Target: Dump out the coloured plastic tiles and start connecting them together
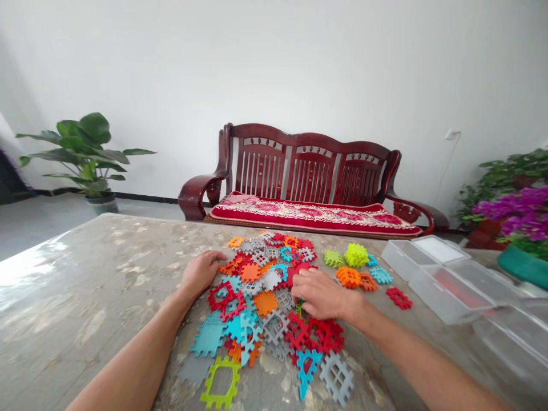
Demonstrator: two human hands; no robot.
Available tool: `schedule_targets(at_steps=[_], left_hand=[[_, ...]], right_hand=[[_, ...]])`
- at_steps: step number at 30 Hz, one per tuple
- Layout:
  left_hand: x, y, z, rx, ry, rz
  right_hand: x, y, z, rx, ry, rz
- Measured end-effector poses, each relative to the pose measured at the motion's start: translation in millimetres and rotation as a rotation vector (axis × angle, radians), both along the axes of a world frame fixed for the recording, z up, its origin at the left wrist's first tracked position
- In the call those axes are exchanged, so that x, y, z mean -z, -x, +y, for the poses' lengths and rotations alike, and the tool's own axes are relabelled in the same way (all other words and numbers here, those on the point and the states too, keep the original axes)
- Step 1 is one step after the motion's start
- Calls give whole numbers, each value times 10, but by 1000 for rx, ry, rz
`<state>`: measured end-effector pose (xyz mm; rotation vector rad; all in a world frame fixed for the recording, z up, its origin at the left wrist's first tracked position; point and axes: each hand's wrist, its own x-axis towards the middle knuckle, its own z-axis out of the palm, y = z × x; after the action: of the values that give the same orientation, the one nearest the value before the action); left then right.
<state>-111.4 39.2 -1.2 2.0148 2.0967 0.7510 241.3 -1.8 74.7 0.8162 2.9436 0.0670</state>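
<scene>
A heap of flat plastic interlocking tiles in red, orange, blue and grey lies spread before me on the table. My left hand [203, 274] rests at the heap's left edge, fingertips beside orange tiles [231, 266], thumb and forefinger apart, holding nothing. Over the heap's right side, my right hand [319, 292] has its fingers curled down around a green interlocking tile [298, 309], mostly hidden beneath them. Close below it are red tiles [297, 331] and a grey window-shaped tile [276, 326]. Nearest me lies a green frame tile [221, 383].
Right of the heap sit small groups of tiles: lime green [356, 255], orange [349, 277], blue [381, 275] and red [399, 298]. Clear plastic boxes [449, 285] stand beyond them at the table's right. A wooden bench [308, 165] is behind the table [107, 274].
</scene>
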Motion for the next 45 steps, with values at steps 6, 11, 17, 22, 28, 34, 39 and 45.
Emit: schedule_targets(at_steps=[6, 11, 17, 22, 28, 34, 39, 45], left_hand=[[-10, -3, -6, -4, 17, 19], [26, 18, 9, 1, 3, 10], [17, 15, 6, -2, -2, -18], [11, 9, -1, 2, -3, -2], [36, 25, 11, 13, -9, -9], [59, 42, 31, 6, -9, -7], [42, 29, 23, 11, 3, -16], [-3, 3, 2, 8, -1, -3]], right_hand=[[-16, 28, 7, -34, -22, 3], [-14, -4, 86, 107, 13, 211], [37, -20, 214, 317, -15, 526], [89, -34, 155, 377, 60, 508], [176, 35, 13, 401, 72, 285], [260, 113, -4, 410, 24, 252], [166, 70, 109, 446, 37, 436], [206, 7, 216, 447, -97, 556]])
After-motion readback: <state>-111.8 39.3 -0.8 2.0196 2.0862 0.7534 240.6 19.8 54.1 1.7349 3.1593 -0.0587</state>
